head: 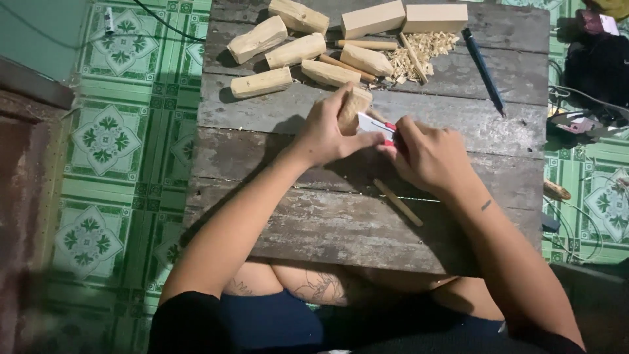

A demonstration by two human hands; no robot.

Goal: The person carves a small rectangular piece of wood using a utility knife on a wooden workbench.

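Note:
My left hand [325,133] grips a pale wooden block [354,105], holding it upright over the middle of a weathered wooden board [275,203]. A red-handled utility knife [376,124] is in my right hand [429,156], and its silver blade lies against the lower side of the block. The two hands touch at the thumbs. A thin wooden stick [398,202] lies on the board just below my right hand.
Several carved wooden pieces [298,51] and two squared blocks [406,18] lie at the board's far edge beside a pile of shavings [422,52]. A dark pen [483,69] lies at the right. Green patterned floor tiles [105,137] surround the board; cables and tools [583,111] sit at right.

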